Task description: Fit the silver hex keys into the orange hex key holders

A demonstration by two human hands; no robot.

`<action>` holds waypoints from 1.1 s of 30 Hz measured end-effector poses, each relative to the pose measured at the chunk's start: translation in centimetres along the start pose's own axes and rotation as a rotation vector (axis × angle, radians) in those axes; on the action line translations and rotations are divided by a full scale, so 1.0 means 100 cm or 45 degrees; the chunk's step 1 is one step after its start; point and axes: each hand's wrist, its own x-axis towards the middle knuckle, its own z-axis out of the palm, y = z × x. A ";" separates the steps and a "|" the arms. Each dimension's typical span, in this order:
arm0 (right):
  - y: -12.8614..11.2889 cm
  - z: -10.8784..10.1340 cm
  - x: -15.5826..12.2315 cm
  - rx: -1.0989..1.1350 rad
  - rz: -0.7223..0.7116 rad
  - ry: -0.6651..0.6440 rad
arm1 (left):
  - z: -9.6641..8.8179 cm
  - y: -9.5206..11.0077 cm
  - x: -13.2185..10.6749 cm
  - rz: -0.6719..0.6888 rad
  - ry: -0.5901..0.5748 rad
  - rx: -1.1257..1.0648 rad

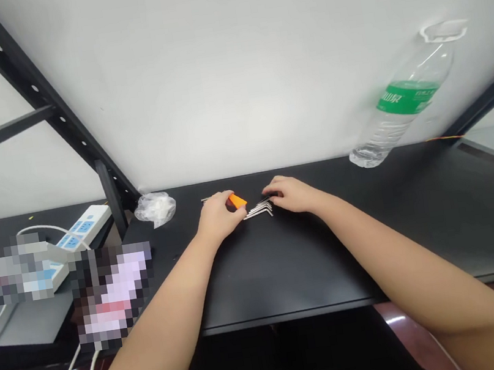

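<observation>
My left hand is closed around an orange plastic holder, whose wedge-shaped end shows between thumb and fingers. Several silver L-shaped hex keys fan out to the right of that hand, their bent ends toward my right hand. Thin metal ends also stick out on the far left side of the left hand. My right hand has its fingers curled, with thumb and fingertips at the bent end of the farthest hex key. The fingers partly hide that contact.
A crumpled clear plastic bag lies at the left on the black table. A clear bottle with a green label stands back right by the wall. Left are a shelf post, a white power strip, cables and a blurred phone-like object.
</observation>
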 end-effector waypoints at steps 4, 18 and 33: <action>0.001 -0.004 -0.001 -0.034 -0.039 -0.036 | 0.000 0.000 0.001 -0.011 -0.033 -0.028; 0.000 -0.011 -0.003 -0.054 -0.056 -0.058 | 0.000 -0.002 0.001 -0.003 -0.031 -0.032; -0.022 -0.009 -0.007 0.069 -0.093 -0.179 | -0.001 0.000 0.000 -0.017 -0.058 -0.049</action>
